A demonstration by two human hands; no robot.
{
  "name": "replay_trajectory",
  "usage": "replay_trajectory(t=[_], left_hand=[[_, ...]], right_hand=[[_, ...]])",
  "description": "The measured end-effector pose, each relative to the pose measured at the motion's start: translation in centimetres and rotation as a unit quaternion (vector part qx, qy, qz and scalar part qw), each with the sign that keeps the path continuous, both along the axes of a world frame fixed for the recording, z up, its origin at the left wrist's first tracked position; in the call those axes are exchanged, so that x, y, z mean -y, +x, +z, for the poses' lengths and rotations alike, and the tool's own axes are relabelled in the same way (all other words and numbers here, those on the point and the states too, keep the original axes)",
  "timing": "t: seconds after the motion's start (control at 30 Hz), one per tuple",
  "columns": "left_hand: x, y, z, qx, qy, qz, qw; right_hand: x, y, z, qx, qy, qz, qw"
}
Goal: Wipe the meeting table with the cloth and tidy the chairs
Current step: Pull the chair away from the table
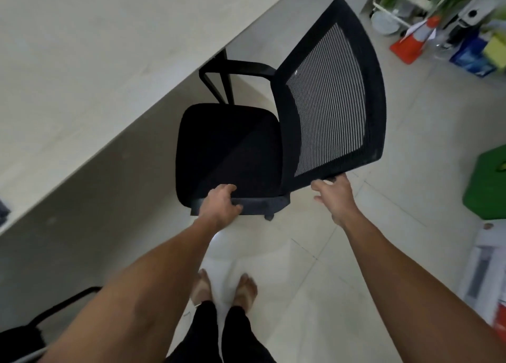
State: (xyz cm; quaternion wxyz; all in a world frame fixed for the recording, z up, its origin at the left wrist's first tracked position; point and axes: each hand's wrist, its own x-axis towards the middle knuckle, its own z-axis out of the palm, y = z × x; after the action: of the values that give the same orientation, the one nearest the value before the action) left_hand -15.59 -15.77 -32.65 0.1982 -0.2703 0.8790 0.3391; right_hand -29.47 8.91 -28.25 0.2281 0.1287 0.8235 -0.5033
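From the head camera, a black office chair (230, 151) is standing on the pale tiled floor (315, 266) just beside the light tabletop (82, 69), its seat angled toward the tabletop's edge and its mesh backrest (328, 97) leaning away to the right. The left hand (220, 205) is gripping the near armrest (254, 205), fingers curled over it beside the seat edge. The right hand (335, 195) is reaching to the backrest's lower corner, fingers loosely spread and touching the frame, not clearly wrapped around it. Bare feet are showing below. An orange traffic cone (416, 39) and a green box (487, 184) are sitting well apart on the floor at right.
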Motion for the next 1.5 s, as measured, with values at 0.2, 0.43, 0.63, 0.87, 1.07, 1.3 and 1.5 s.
replay_trajectory(t=[0.2, 0.43, 0.63, 0.87, 1.07, 1.3, 1.5], left_hand=[[0.0, -1.9, -5.9, 0.016, -0.065, -0.092, 0.994], [0.4, -1.4, -8.8, 0.046, -0.096, -0.164, 0.981], [4.1, -0.6, -7.7, 0.079, -0.112, -0.182, 0.974], [10.8, 2.4, -7.3, 0.101, -0.187, -0.187, 0.959], [16.7, 6.1, -6.1, 0.067, -0.298, -0.078, 0.949], [20.4, 8.0, -0.5, 0.004, -0.216, 0.009, 0.976], [19.8, 10.1, 4.5, -0.036, -0.146, 0.109, 0.983]], right_hand=[[-0.5, -2.0, -2.9, 0.009, -0.001, -0.023, 1.0], [0.2, -1.5, -2.7, -0.033, 0.01, 0.002, 0.999], [2.5, 1.1, -1.8, -0.01, -0.027, 0.042, 0.999], [7.7, 5.4, -2.9, 0.007, -0.046, 0.085, 0.995], [14.6, 9.3, -3.8, 0.006, -0.015, 0.105, 0.994], [23.5, 13.1, -3.1, 0.001, -0.063, 0.053, 0.997], [27.3, 12.8, -1.8, 0.025, -0.004, 0.21, 0.977]])
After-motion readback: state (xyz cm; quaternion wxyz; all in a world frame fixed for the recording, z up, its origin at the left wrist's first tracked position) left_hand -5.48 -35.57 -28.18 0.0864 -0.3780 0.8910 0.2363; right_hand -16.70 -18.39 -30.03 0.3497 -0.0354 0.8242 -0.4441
